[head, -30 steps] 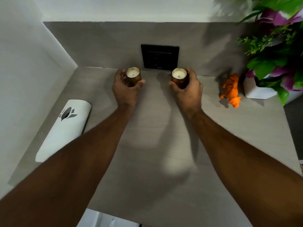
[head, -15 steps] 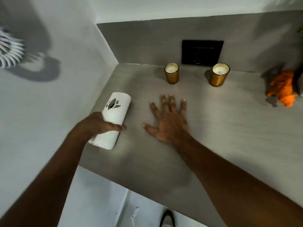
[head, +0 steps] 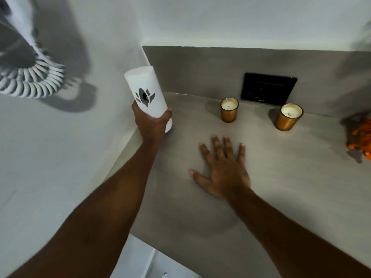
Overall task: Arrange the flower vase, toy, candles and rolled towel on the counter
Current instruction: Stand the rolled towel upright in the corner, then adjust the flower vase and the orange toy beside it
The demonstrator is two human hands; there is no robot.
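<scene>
The left hand [head: 151, 125], its grip closed round the white rolled towel with a dark leaf mark [head: 146, 95], held it tilted above the grey bench [head: 281, 177] at the far left, so the step in hand seemed the towel's placing, which next called for standing it down, while the right hand [head: 224, 171] lay open and flat.

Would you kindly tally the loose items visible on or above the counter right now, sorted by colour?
White: 1, the rolled towel, held in the left hand.
Amber-gold: 2, the left candle and the right candle.
Orange: 1, the toy, cut off at the frame edge.
Total: 4
</scene>
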